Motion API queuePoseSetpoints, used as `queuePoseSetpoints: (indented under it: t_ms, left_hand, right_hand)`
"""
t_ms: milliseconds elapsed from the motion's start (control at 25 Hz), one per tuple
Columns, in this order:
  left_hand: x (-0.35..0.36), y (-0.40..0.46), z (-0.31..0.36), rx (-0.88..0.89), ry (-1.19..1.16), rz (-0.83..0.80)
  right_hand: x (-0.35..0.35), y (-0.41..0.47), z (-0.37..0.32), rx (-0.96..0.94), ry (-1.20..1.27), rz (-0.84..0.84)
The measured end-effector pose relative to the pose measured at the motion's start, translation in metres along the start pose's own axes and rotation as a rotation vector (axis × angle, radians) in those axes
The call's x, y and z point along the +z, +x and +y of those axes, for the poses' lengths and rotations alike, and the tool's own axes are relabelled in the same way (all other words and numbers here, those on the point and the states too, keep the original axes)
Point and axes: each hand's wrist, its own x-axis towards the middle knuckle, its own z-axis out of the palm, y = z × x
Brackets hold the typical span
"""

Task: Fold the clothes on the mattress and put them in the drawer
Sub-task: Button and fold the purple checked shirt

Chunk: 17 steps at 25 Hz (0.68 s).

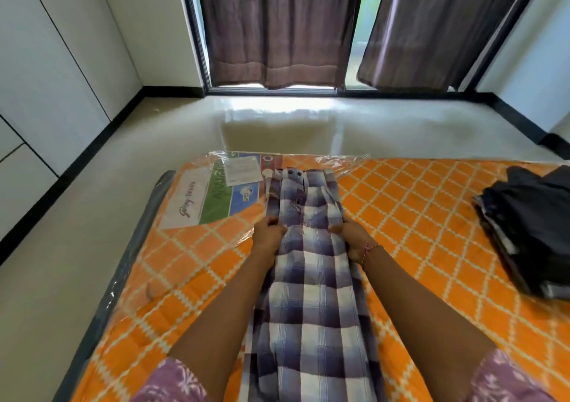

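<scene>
**Colleague:** What did the head camera give you?

**Me:** I was looking down on the mattress [416, 204], orange with a pale diamond pattern and wrapped in clear plastic. I'll place everything from the checked shirt [308, 278], a purple-and-white garment lying in a long narrow strip down the mattress, its collar end at the far edge and its near end running under the camera.

**Colleague:** And the hands?

**Me:** Both were on the shirt, partway along it. The left hand [267, 236] sat on the shirt's left edge with its fingers curled into the cloth, gripping a fold. The right hand [351, 236] did the same on the right edge, fingers bunched into the fabric. A thin thread band [368, 251] circled the right wrist. Purple patterned sleeves [175, 383] showed at the bottom of the picture.

**Colleague:** Anything else on the bed?

**Me:** Well to the right of the shirt lay a stack of dark clothes [533, 232], folded, near the mattress's right side. Just left of the shirt's collar end, a printed label sheet [216, 191] sat under the plastic wrap.

**Colleague:** Beyond the bed?

**Me:** Past the shirt's far end I saw glossy pale floor [277, 123], then brown curtains [277, 25] hanging over a window. Far to the shirt's left stood white cabinet panels [46, 77]. I couldn't tell which of them was a drawer.
</scene>
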Motion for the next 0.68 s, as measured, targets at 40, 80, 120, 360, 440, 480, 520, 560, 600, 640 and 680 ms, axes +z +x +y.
queuePoseSetpoints:
  t_ms: [40,80,120,360,440,480,520,560,600,640,680]
  left_hand:
    - [0.000,-0.007,-0.002,0.031,0.050,0.016]
    - [-0.001,-0.017,-0.005,0.060,0.133,0.034]
    - [-0.002,-0.027,-0.007,0.072,0.267,0.058]
    - [-0.025,-0.117,-0.060,0.188,0.705,0.152]
    - [-0.037,-0.145,-0.075,0.312,0.797,0.189]
    - [-0.043,-0.152,-0.080,0.328,0.818,0.173]
    - [-0.049,-0.154,-0.082,0.303,0.803,0.151]
    - [-0.055,-0.157,-0.082,0.261,0.751,0.128]
    - [-0.061,-0.165,-0.083,0.205,0.676,0.119]
    - [-0.066,-0.174,-0.086,0.146,0.622,0.137]
    - [-0.070,-0.184,-0.090,0.102,0.636,0.171]
  right_hand:
    - [0.008,-0.005,0.000,-0.055,-0.087,0.109]
    - [0.018,-0.016,0.004,-0.107,-0.244,0.232]
    - [0.030,-0.029,0.006,-0.139,-0.480,0.344]
    - [0.064,-0.155,0.111,-0.416,-1.231,0.201]
    - [0.050,-0.205,0.155,-0.419,-1.368,0.129]
    - [0.043,-0.218,0.166,-0.399,-1.412,0.108]
    - [0.040,-0.222,0.169,-0.373,-1.420,0.090]
    - [0.038,-0.226,0.166,-0.350,-1.401,0.081]
    - [0.036,-0.231,0.158,-0.339,-1.387,0.072]
    - [0.035,-0.241,0.153,-0.369,-1.377,0.073]
    - [0.033,-0.253,0.150,-0.442,-1.386,0.095]
